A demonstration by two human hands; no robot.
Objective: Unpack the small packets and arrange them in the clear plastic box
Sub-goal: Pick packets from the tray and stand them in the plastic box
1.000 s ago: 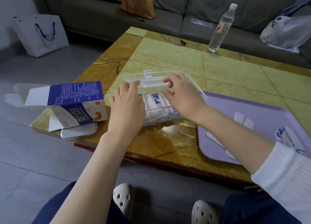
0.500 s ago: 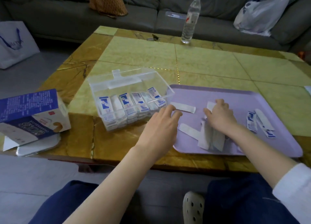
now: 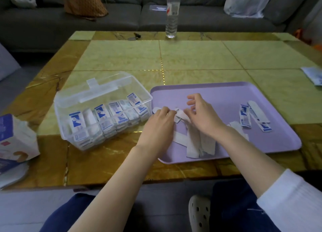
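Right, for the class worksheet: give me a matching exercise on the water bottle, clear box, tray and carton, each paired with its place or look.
Things:
1. water bottle
2. clear plastic box
3. tray
4. carton

Descriptions:
a. at the left edge of the table, partly out of view
b. lilac, near right
c. upright at the far edge
d. see-through, holding packets

Pairs: 1-c, 2-d, 3-b, 4-a

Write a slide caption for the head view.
Left hand and right hand work among white packets on the purple tray, beside the clear plastic box holding rows of blue-printed packets.
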